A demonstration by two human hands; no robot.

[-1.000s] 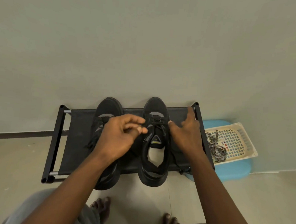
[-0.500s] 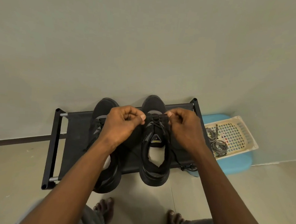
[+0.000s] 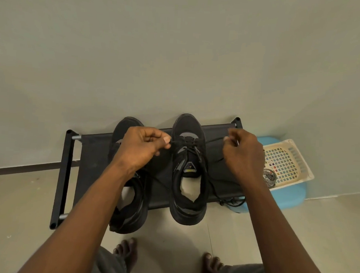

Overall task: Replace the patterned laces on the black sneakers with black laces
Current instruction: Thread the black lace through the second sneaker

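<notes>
Both hands have drawn apart since half a second ago, the right hand swinging out toward the right of the frame. Each hand now pinches one end of the black lace between thumb and curled fingers. The thin cord stretches taut between them, across the top eyelets of the centre sneaker. That shoe lies between the two grips, toe toward the wall; the slack of the lace trails down over its sides. The left hand and its forearm cover the middle of the second sneaker, left of centre. Both matte black shoes rest on a low rack of black fabric stretched over metal tubes. At right, the right forearm hides part of a cream lattice basket, which holds the coiled patterned laces and sits on a glossy blue plastic stool. Bare feet stand on the pale tiled floor at the bottom.
</notes>
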